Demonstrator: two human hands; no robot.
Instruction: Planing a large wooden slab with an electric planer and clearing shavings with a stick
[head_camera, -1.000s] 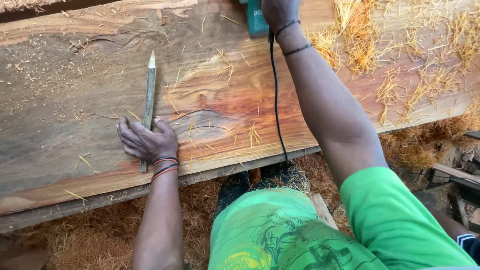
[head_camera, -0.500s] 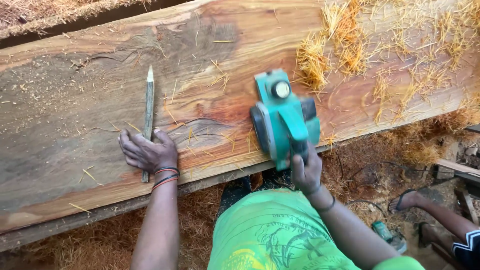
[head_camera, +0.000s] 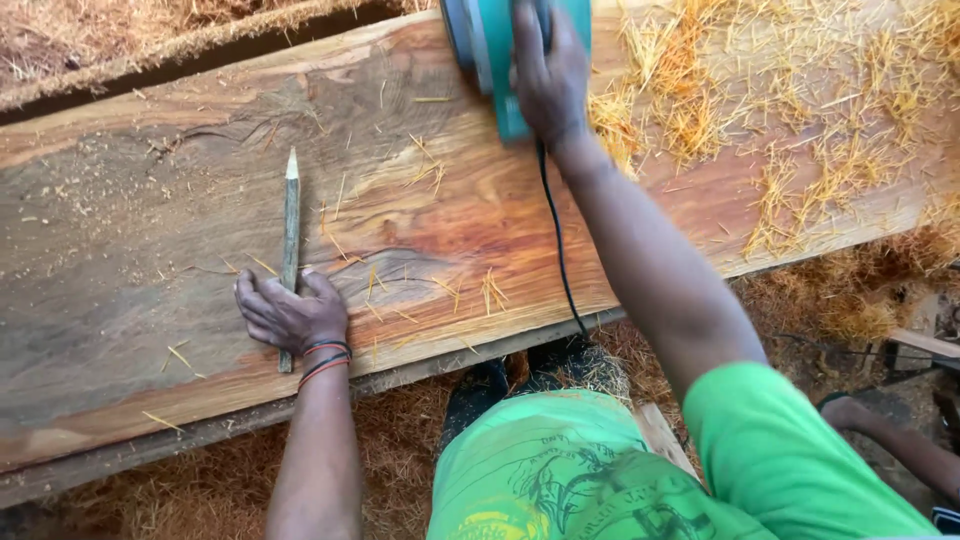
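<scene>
A wide reddish-brown wooden plank (head_camera: 430, 230) lies across the view. My right hand (head_camera: 548, 80) grips a teal electric planer (head_camera: 490, 50) at the plank's far edge; its black cord (head_camera: 556, 250) runs back along my arm. My left hand (head_camera: 288, 312) rests flat on the plank near its front edge, fingers bent over a long pencil (head_camera: 291, 215) that points away from me.
Orange wood shavings (head_camera: 790, 130) cover the plank's right part and pile on the ground (head_camera: 190, 490) below. Another person's foot (head_camera: 850, 412) shows at the lower right beside a wooden piece (head_camera: 925, 342).
The planer has moved from the plank's near edge out to its far edge, my right arm stretched with it. My left hand has stayed on the pencil.
</scene>
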